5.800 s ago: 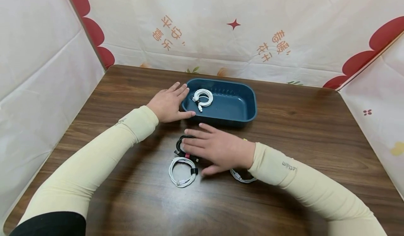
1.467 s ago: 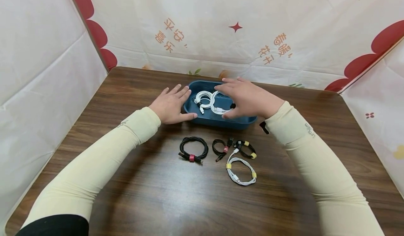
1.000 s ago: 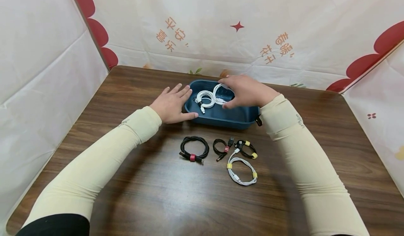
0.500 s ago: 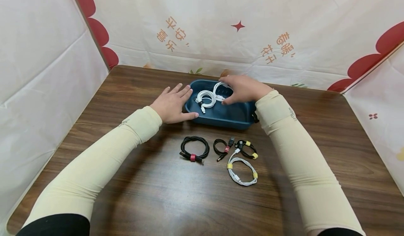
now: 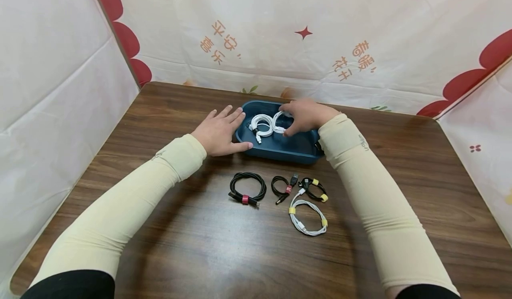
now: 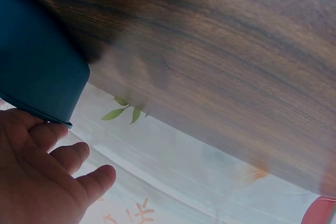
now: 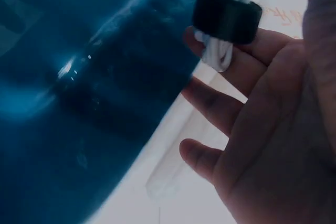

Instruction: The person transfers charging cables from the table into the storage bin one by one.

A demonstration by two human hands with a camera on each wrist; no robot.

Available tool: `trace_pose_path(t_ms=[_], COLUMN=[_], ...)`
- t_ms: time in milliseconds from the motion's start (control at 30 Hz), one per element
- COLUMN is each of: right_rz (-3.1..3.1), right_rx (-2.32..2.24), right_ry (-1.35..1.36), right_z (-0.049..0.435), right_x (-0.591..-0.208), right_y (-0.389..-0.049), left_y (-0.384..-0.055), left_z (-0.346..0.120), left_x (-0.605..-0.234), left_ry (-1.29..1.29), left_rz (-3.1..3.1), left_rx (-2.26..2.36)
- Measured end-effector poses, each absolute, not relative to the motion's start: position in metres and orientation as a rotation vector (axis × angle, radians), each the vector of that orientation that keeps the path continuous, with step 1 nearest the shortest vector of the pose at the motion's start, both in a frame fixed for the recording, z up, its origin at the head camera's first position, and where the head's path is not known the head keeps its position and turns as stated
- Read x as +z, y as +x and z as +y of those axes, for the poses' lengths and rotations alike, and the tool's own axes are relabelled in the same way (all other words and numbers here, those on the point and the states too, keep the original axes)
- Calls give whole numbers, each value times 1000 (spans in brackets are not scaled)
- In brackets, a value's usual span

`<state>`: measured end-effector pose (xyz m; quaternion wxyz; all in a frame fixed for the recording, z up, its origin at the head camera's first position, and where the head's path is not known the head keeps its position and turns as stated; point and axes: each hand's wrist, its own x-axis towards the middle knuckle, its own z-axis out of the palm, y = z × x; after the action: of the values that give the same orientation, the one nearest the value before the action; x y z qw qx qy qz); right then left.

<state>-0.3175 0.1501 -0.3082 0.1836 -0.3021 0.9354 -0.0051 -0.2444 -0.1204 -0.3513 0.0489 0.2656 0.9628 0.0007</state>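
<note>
Touching a blue tub (image 5: 280,156), running lengthwise left to right, with spread fingers (image 6: 98,180) of the left hand (image 5: 219,133); gripping a white cable (image 5: 281,129) over mid-tub in the curled right hand (image 5: 307,116). Coiled nearly round, with unclear pointing direction.

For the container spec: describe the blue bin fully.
The dark blue bin is open-topped and rectangular, with rounded corners and a shiny inside, plastic-looking. It stands upright near the far edge of the table. One coiled white cable lies in its left part, the left hand touches its left end, and the right hand holds another white coil in or above it. Its right end is partly hidden.
</note>
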Motion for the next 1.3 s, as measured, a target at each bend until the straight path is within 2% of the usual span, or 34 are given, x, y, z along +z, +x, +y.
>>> trace_pose_path(t_ms=[867,1300], right_rz=[2667,2635], right_rx=[149,22], right_ry=[-760,-792], right_z=[138,144], right_x=[-332,-326], right_y=[-313,-318], left_y=[-246,-245], left_z=[-121,-121], left_x=[-351,-352], left_ry=[813,807], left_rz=[2931,2929], left_rx=[5,-5])
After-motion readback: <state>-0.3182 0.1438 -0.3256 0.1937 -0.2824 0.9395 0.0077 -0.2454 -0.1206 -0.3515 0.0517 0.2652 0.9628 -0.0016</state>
